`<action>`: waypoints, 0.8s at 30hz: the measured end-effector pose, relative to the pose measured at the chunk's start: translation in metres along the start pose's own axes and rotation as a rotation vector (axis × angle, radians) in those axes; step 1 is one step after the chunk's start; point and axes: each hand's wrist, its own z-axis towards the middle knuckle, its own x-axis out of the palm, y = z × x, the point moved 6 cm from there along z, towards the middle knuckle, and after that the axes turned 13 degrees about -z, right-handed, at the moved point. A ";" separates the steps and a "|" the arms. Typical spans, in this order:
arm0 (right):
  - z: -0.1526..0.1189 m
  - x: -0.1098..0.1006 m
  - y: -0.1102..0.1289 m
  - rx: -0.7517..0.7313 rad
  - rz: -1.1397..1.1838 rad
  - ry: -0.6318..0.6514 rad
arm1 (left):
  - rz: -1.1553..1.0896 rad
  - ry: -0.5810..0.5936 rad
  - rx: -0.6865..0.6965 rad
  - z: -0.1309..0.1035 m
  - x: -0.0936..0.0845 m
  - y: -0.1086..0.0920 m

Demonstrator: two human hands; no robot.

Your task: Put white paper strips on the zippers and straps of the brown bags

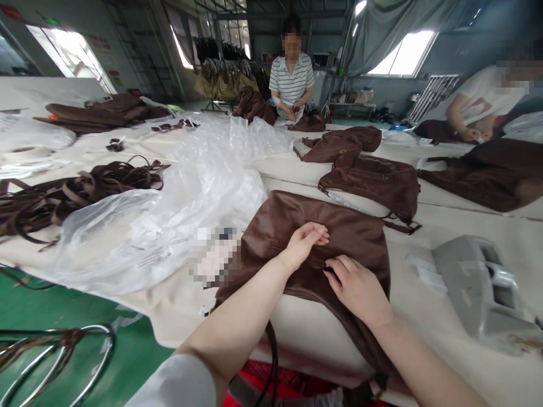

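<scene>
On the head view, I've got the soft brown leather bag [326, 206] lying at the near middle of the cream-covered table [409, 294], its lower part drooping over the near edge. Here's the left hand [306, 243] above its middle: fingers curled and close together, and I can't tell whether they pinch any leather. Over to the right hand [358, 285], lower on the same bag, fingers bent and their tips at a small dark piece [327, 267]; pinching or only touching, I can't tell from here.

Trouble, as I judge it: the overhanging part and the thin dark strap [274, 362] could drag the bag nearer if both hands lift off. A tug by one hand could crease the supple leather. The heaped clear plastic wrapping [212, 203] just left could catch underneath if the bag slides that way.

Counting now: two hands, one bag under them, one grey plastic block-shaped device [477, 288] at right, two co-workers on the far side. More brown bags [373, 181] lie beyond, at least three. The tangled brown straps [85, 192] at left overlap too much to count.
</scene>
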 end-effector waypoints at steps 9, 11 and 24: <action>0.022 -0.004 0.026 -0.270 -0.290 0.127 | 0.012 -0.005 0.000 0.000 0.003 0.002; 0.021 -0.008 0.030 -0.281 -0.324 0.116 | 0.000 -0.018 -0.006 -0.001 0.002 0.003; 0.015 0.012 0.010 -0.456 -0.298 0.056 | 0.073 -0.023 -0.058 -0.002 0.000 0.012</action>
